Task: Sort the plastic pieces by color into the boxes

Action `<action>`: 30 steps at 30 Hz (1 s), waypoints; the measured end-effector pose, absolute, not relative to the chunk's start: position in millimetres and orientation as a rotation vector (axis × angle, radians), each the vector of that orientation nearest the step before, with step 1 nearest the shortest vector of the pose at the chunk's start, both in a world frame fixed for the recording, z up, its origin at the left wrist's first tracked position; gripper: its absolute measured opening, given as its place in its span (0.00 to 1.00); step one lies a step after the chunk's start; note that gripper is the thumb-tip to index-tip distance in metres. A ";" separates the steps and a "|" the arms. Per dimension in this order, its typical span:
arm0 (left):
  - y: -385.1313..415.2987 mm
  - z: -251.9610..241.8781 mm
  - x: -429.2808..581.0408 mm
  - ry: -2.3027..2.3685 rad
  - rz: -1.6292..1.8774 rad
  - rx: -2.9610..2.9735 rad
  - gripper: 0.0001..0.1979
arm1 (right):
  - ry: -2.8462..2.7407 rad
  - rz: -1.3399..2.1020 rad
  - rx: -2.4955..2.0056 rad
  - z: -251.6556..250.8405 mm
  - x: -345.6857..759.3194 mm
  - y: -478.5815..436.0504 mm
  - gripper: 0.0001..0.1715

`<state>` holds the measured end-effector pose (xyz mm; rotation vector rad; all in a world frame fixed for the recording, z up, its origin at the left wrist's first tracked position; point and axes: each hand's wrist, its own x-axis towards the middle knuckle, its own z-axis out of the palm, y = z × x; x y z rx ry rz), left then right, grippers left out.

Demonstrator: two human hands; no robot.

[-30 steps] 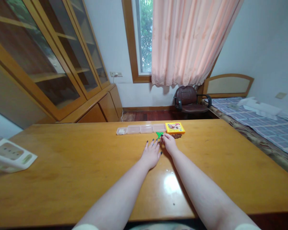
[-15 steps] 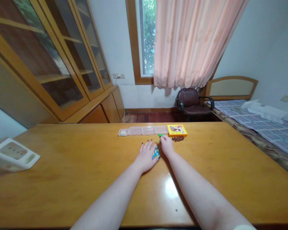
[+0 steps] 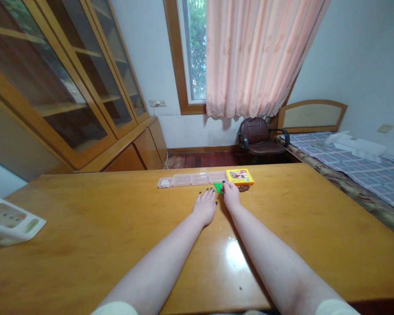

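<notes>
My left hand (image 3: 205,205) lies flat on the wooden table (image 3: 85,227), fingers stretched out toward a small green pile of tiny pieces (image 3: 218,187). My right hand (image 3: 231,195) rests beside it with fingers curled, its tips at the green pile; whether it grips any piece is too small to see. Just beyond stand a row of clear plastic compartment boxes (image 3: 190,179) and a yellow box (image 3: 239,176). A dark brown pile (image 3: 244,188) lies right of my right hand, in front of the yellow box.
A white power strip (image 3: 9,221) lies at the table's left edge. Glass-door wooden cabinets (image 3: 68,87) line the left wall. Behind the table are a brown armchair (image 3: 259,135), a pink curtain (image 3: 256,57) over the window, and a bed (image 3: 357,162) at right.
Both hands slid a little forward toward the boxes. The blue pieces seen under my left fingers half a second ago are now hidden; the green pile shows between the hands.
</notes>
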<state>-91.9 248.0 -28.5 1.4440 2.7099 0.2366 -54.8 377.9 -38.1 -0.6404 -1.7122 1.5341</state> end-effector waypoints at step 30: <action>173.6 -17.0 -120.8 2.733 0.399 1.225 0.37 | -2.704 0.411 -0.486 -22.1 -44.7 343.2 0.20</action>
